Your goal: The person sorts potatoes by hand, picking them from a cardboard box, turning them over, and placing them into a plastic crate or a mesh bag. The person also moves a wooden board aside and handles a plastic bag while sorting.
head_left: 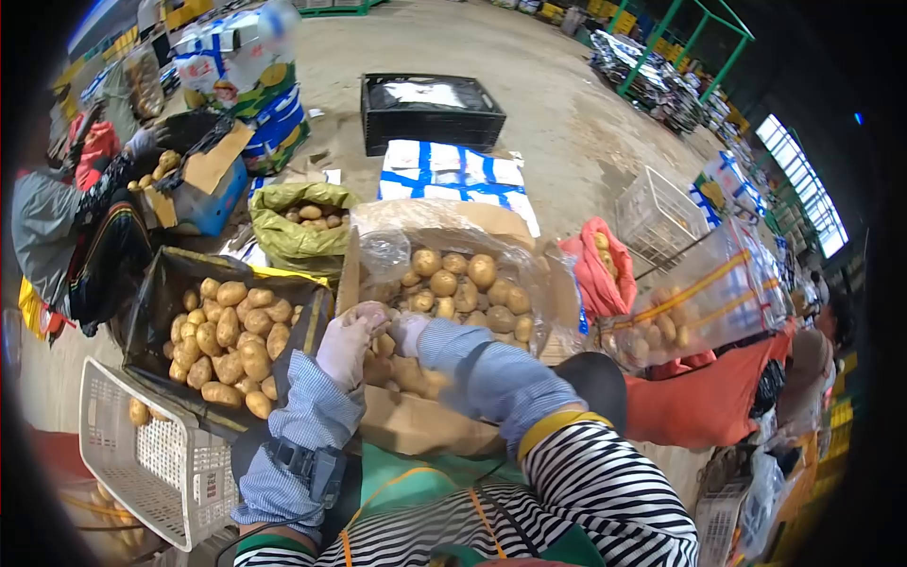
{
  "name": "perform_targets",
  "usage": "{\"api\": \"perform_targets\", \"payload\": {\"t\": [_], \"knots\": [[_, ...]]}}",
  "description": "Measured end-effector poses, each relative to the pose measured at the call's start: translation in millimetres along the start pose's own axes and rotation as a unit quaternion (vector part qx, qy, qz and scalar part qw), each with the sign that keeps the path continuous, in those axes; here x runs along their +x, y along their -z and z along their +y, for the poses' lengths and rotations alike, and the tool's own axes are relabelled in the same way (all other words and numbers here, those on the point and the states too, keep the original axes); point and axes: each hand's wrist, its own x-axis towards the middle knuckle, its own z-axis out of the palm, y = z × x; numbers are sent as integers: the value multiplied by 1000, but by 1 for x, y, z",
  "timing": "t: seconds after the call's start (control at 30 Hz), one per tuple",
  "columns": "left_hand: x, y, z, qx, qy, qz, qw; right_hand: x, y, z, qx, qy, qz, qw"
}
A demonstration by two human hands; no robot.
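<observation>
In front of me stands an open cardboard box (430,420) lined with clear plastic, holding many potatoes (463,283). My left hand (348,348), in a pale glove, is at the box's left edge. Its fingers are curled together, and whatever may be between them is too small to make out. Close beside it, my right hand (408,334), also gloved, hangs low over the potatoes. The right fingers are blurred and partly hidden, so their grip does not show. To the left sits a black-lined crate (151,317) full of potatoes.
A white plastic crate (142,472) tilts at lower left. A green sack (283,255) and red mesh bags (605,274) hold potatoes. Ahead are a black crate (430,132) and flat printed cartons (453,170). Another person (57,227) sits on the left beside a blue box (217,203).
</observation>
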Motion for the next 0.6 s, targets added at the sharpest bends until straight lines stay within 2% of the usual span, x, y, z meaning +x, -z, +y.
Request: {"api": "perform_targets", "payload": {"t": [0.17, 0.23, 0.3, 0.37, 0.5, 0.57, 0.6], "knots": [[-7, -8, 25, 23, 17, 17, 999, 43, -28, -43, 19, -11, -47, 999], [-7, -7, 27, 31, 16, -5, 999, 51, -39, -56, 23, -8, -60, 998], [-6, -6, 28, 44, 42, 6, 998, 51, -47, -62, 28, -2, -74, 997], [-3, -3, 21, -5, -17, -7, 1000, 45, -52, -64, 35, 9, -90, 995], [-1, -7, 26, 31, 6, -3, 999, 26, -61, -61, 53, 27, -113, 992], [-1, -2, 23, 250, -124, -57, 959, 16, -68, -64, 48, 40, -126, 990], [-6, -3, 29, 289, -141, -58, 945, 16, -70, -66, 45, 46, -130, 989]]}}
